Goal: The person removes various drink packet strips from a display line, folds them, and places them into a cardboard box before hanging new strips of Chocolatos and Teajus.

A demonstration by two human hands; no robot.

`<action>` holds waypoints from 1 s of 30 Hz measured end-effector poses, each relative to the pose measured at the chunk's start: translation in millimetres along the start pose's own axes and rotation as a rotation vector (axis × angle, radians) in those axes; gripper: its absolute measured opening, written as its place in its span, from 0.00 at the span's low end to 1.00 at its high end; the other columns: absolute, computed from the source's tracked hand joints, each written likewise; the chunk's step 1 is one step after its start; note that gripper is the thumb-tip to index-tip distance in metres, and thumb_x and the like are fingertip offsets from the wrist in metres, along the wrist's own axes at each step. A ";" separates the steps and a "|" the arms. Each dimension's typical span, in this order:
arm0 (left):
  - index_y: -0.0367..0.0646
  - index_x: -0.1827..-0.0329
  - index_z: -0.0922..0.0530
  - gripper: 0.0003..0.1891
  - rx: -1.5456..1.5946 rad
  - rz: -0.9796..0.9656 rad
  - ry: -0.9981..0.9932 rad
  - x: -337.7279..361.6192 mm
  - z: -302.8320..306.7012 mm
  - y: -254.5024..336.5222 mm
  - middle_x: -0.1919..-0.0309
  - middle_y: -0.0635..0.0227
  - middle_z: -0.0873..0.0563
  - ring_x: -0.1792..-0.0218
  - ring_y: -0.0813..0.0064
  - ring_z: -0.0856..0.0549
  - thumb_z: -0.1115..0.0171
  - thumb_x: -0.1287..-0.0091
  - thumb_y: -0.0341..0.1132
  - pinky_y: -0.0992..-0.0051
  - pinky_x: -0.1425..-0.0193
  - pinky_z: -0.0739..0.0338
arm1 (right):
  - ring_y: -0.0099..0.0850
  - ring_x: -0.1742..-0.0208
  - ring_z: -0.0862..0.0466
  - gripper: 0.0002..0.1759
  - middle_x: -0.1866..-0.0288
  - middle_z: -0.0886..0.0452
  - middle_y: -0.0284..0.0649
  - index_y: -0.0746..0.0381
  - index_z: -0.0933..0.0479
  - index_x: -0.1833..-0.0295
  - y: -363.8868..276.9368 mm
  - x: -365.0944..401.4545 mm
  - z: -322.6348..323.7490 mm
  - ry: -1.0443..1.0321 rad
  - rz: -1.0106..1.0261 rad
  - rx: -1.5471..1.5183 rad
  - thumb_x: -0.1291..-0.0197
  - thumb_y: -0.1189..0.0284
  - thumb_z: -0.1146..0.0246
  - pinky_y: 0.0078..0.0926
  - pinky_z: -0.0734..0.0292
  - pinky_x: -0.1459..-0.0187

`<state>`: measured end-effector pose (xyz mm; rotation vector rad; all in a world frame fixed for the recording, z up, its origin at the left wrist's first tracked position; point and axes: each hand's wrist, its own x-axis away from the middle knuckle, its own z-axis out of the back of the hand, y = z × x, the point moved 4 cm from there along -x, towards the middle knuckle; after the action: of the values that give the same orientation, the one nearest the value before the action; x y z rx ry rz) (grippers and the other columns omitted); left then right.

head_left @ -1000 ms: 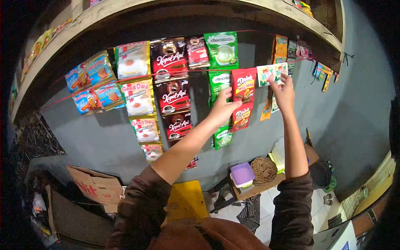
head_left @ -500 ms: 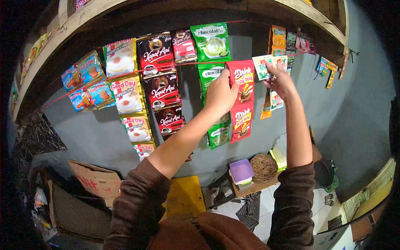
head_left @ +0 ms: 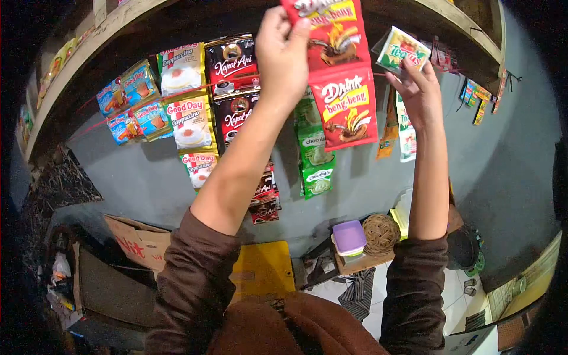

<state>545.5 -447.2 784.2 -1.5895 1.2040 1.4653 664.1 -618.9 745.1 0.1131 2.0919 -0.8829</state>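
Observation:
My left hand (head_left: 281, 56) is raised high and pinches the top of a red strip of Drink Beng-Beng sachets (head_left: 344, 100), which hangs down from my fingers. My right hand (head_left: 419, 92) is up beside it, fingers touching a white and green tea sachet (head_left: 402, 52) on the hanging string. Green Chocolatos sachets (head_left: 315, 160) hang behind the red strip against the grey wall.
Strips of Kapal Api (head_left: 234, 65), Good Day (head_left: 188, 121) and blue sachets (head_left: 127, 109) hang along a red string under a wooden shelf (head_left: 77, 56). Below are a cardboard box (head_left: 139, 242), a yellow board (head_left: 263, 272), a purple-lidded container (head_left: 349, 236) and a woven basket (head_left: 381, 234).
My left hand has lifted the red sachet strip up and closer to the camera. My right hand has risen with the tea sachet. The view has tilted upward.

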 end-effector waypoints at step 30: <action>0.36 0.61 0.31 0.08 -1.294 1.437 0.403 385.2 469.4 311.9 0.71 0.57 0.23 0.66 0.70 0.22 0.54 0.42 0.27 0.75 0.60 0.30 | 0.30 0.62 0.24 0.27 0.60 0.27 0.44 0.61 0.43 0.48 372.5 458.6 -200.4 -1.005 -1.196 0.251 0.54 0.80 0.40 0.26 0.24 0.65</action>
<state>60.8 -206.2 368.2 -1.7449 1.9671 3.4701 373.8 -316.3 283.2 -1.2910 0.9310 -1.4369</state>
